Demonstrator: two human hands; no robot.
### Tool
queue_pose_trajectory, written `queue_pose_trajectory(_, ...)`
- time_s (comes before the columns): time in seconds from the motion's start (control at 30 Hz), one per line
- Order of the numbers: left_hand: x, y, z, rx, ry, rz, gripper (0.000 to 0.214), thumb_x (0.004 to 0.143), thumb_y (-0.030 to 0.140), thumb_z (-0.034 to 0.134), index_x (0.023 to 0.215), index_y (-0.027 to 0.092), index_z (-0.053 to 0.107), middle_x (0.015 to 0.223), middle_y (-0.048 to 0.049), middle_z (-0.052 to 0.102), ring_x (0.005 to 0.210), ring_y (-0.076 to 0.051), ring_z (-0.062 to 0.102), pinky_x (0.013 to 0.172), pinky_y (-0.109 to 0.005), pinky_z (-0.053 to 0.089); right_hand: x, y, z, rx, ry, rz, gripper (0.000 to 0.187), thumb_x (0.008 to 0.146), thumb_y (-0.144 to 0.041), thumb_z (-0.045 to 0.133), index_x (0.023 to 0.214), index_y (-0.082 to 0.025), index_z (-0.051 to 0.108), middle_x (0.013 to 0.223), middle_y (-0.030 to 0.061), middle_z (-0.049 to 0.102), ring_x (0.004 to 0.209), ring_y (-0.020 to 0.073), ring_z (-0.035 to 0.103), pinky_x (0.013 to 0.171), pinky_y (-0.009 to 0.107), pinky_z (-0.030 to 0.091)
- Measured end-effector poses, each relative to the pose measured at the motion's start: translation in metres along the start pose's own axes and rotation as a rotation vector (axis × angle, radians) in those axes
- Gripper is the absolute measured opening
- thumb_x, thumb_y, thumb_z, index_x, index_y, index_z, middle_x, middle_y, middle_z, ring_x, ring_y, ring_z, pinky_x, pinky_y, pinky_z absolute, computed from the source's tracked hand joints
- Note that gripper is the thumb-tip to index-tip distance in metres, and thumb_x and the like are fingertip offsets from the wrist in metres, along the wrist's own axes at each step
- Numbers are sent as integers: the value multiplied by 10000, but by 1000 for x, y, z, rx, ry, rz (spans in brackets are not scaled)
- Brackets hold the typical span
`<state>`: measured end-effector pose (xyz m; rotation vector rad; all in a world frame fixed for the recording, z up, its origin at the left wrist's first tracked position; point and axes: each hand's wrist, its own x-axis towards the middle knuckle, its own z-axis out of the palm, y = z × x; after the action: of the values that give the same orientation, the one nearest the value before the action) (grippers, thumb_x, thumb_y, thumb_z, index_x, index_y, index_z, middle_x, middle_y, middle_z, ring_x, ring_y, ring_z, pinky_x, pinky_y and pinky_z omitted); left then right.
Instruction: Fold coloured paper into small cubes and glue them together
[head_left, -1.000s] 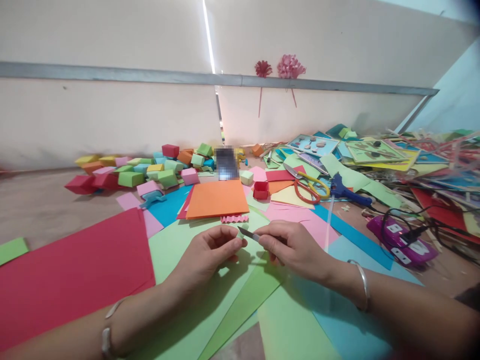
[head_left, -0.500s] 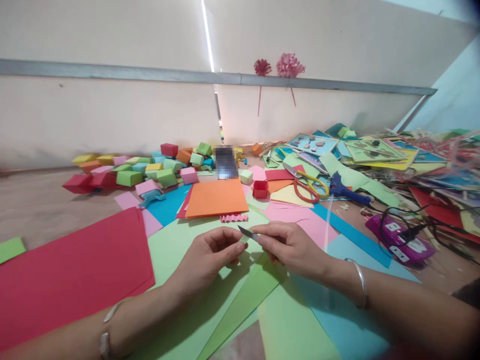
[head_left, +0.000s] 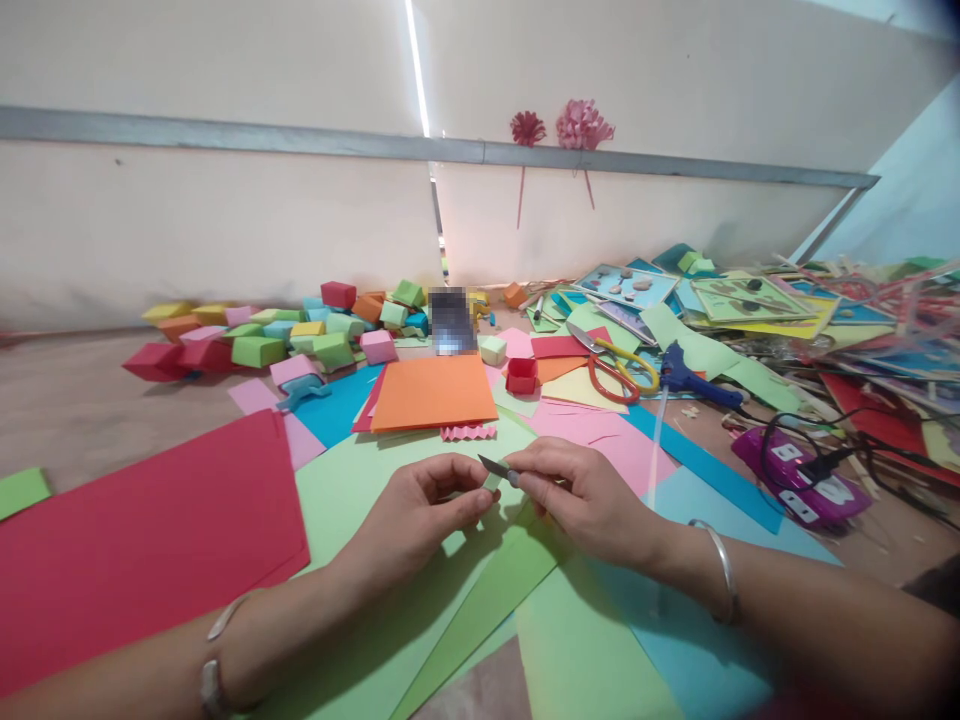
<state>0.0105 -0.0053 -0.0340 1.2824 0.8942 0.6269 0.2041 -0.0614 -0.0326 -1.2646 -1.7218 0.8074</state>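
Note:
A small piece of pale green paper (head_left: 493, 482) is pinched between the thumb and fingers of my left hand (head_left: 442, 500). My right hand (head_left: 574, 490) grips a craft knife (head_left: 496, 468), its dark pointed blade angled toward the left hand, right at the paper piece. Whether the blade touches the paper I cannot tell. Both hands hover above large light green sheets (head_left: 337, 520), with a darker green paper strip (head_left: 480, 625) running diagonally under them. Just beyond the hands lie a stack of orange paper (head_left: 431, 392) and a pink zigzag-folded strip (head_left: 468, 433).
Large red sheets (head_left: 150, 550) lie at left. Folded paper cubes (head_left: 259, 350) crowd the back left. Scissors (head_left: 619, 368), a blue glue gun (head_left: 694, 380) and a purple power strip (head_left: 799, 480) with cords lie at right. Framed pictures (head_left: 626, 287) are piled behind.
Both hands stay nearly in place, with the knife shifted very slightly. The pale green paper shows a little more between the fingers.

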Motion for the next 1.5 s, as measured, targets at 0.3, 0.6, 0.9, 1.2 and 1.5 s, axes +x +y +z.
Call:
queue_pose_trajectory(0.3,-2,2,1,125,-40,6,277,668,443,816,758,183,785,714,-51,713,637,-175,586,613,-280,471,-5,-3,4,-14,-38,4,256,948,-131,454,955,-163,708,769,3,630,508,65,552,574,213,496)
queue_pose_trajectory(0.6,-3,2,2,103,-22,16,233,651,405,827,713,186,777,677,-44,705,628,-173,579,607,-281,449,-8,-4,4,-201,14,-117,275,933,-123,462,966,-180,729,722,14,657,617,113,583,611,218,459)
queue_pose_trajectory(0.9,-6,-2,4,-54,7,-100,242,584,393,884,669,187,789,670,-40,718,621,-146,580,604,-253,454,-12,1,10,-846,194,-621,277,982,-121,441,1134,-66,666,636,31,655,539,135,556,465,249,363)
queue_pose_trajectory(1.2,-10,8,7,-321,49,-258,382,383,370,972,631,172,761,584,-7,681,564,-113,543,559,-218,430,-12,-21,13,-1256,235,-788,282,976,-72,411,1092,-42,667,786,134,734,565,166,584,447,300,381)
queue_pose_trajectory(1.5,-7,7,6,-301,29,-178,362,438,428,946,618,172,765,568,7,632,572,-108,498,568,-220,403,-14,-26,21,-1239,276,-852,231,947,-47,467,1008,11,683,835,177,738,584,181,601,448,309,421)
